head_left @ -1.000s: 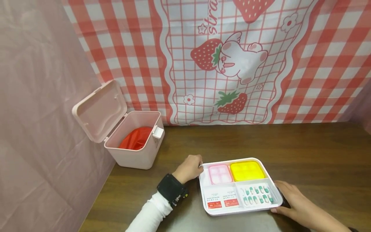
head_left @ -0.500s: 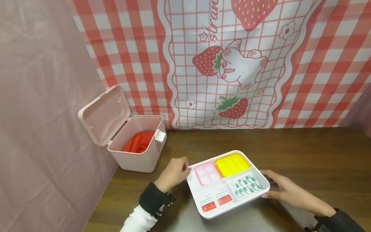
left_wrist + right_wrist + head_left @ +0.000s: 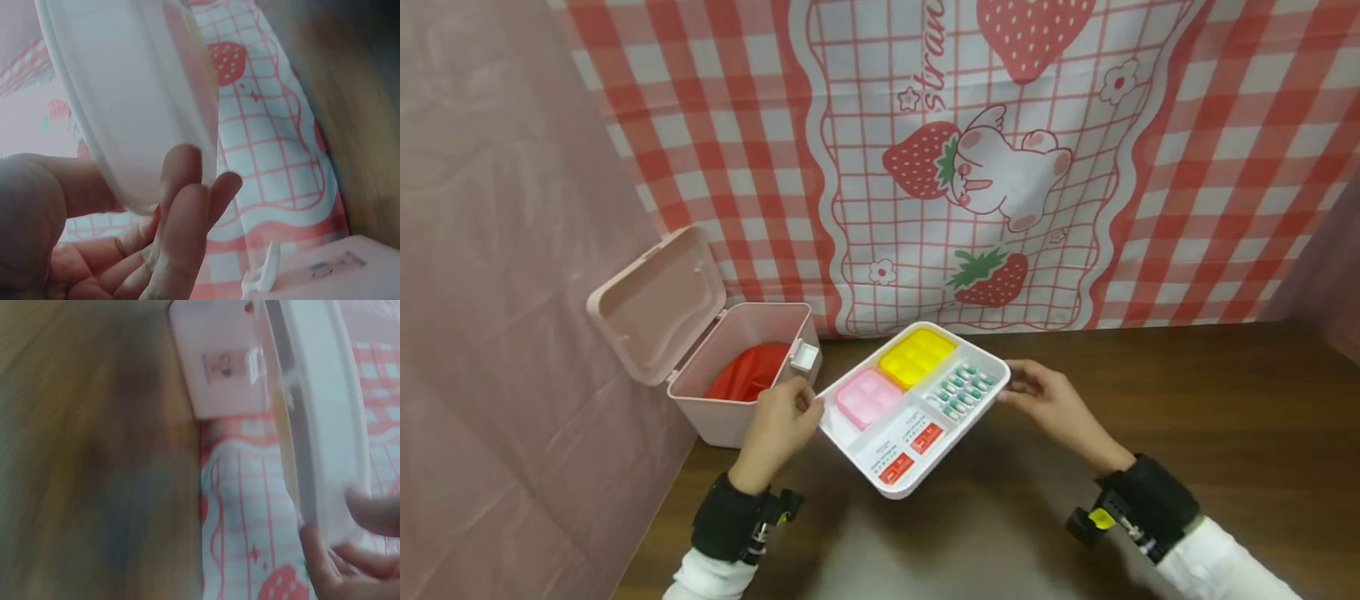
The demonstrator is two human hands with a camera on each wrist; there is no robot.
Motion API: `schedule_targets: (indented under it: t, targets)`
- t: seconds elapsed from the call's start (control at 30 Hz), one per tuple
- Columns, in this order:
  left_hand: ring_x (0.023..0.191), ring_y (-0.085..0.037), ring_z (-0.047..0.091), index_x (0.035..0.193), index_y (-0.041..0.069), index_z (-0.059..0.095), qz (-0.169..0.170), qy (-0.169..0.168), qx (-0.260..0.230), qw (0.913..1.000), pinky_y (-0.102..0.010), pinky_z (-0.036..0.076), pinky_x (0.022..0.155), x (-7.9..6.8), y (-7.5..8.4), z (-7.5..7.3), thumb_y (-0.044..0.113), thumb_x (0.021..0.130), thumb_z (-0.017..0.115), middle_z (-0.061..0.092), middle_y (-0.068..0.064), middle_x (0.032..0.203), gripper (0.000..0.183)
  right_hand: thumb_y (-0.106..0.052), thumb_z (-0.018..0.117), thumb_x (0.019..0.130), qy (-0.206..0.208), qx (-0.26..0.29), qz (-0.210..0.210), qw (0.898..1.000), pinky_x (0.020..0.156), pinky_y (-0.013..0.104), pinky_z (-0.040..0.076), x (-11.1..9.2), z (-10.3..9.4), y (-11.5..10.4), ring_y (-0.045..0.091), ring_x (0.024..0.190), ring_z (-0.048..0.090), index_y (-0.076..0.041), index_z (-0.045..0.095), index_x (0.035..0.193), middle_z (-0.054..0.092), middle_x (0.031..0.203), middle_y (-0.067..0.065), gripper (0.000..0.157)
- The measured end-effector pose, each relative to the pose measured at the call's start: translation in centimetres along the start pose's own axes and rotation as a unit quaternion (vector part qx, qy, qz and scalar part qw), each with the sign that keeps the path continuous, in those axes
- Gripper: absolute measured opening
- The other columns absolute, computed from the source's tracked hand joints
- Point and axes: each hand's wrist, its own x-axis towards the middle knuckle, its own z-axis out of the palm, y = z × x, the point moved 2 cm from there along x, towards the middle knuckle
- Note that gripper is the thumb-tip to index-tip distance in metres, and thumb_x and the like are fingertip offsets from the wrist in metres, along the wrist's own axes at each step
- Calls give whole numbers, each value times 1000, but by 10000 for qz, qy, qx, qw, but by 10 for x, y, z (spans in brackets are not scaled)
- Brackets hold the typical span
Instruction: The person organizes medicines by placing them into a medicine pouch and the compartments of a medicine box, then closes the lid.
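Observation:
A white compartment tray [image 3: 842, 429] is held up off the table, tilted, between both hands. It carries a pink lidded pill case [image 3: 868, 398], a yellow one [image 3: 917, 357], a blister pack [image 3: 962, 392] of green-and-white capsules, and flat white packets [image 3: 897, 468] with red print. My left hand [image 3: 781, 427] pinches the tray's left corner, thumb and fingers on its wall in the left wrist view. At the opposite corner, my right hand [image 3: 1056, 410] grips the rim, its fingertips [image 3: 312, 544] on the tray's edge in the right wrist view.
Behind the left hand stands a pink box [image 3: 722, 423], its hinged lid [image 3: 658, 304] raised to the left. A red, shiny thing [image 3: 748, 372] lies inside it. A strawberry-print checked cloth [image 3: 760, 150] hangs behind the wooden table [image 3: 1150, 392].
Both hands have lifted the tray and carried it left and away from me, turning it so its left end points nearer me. It has come close to the pink box, which stays put.

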Motion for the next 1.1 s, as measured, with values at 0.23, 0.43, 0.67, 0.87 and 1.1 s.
schedule_targets:
  t: [0.23, 0.43, 0.67, 0.87, 1.1]
  targets:
    - [52, -20, 52, 60, 6, 54, -219, 814, 238, 9962, -26, 36, 48, 3, -9, -19, 7, 74, 60, 58, -6, 53, 16, 0, 49, 90, 976, 283, 134, 9947, 80, 23, 49, 36, 39, -23, 37, 108, 55, 10, 38, 132, 52, 123, 30, 44]
    - [53, -23, 59, 60, 5, 57, -432, 1424, 293, 9884, -30, 41, 50, 4, -18, -35, 8, 74, 59, 63, -8, 56, 14, -1, 44, 92, 967, 919, -182, 9909, 98, 36, 40, 58, 76, -47, 35, 124, 43, 6, 22, 141, 33, 141, 27, 54]
    - [49, -20, 57, 61, 2, 58, -706, 1942, 405, 9776, -26, 36, 46, 3, -33, -54, 7, 74, 56, 64, -11, 55, 13, 2, 45, 90, 610, 1162, -938, 9869, 103, 37, 34, 77, 119, -62, 36, 134, 27, 10, 22, 139, 15, 148, 28, 55]
    - [51, -25, 57, 61, 3, 60, -961, 2335, 561, 9660, -29, 35, 47, 4, -50, -68, 9, 72, 54, 63, -12, 56, 14, 1, 48, 89, 222, 1151, -1260, 9851, 104, 39, 34, 84, 148, -73, 32, 137, 23, 11, 25, 138, 19, 148, 25, 55]
    - [57, -36, 57, 63, 1, 60, -1317, 2548, 681, 9556, -32, 32, 46, 6, -71, -82, 11, 71, 51, 62, -17, 58, 17, -8, 49, 91, -278, 650, -1521, 9858, 107, 39, 31, 85, 181, -83, 27, 138, 21, 6, 23, 141, 17, 150, 21, 58]
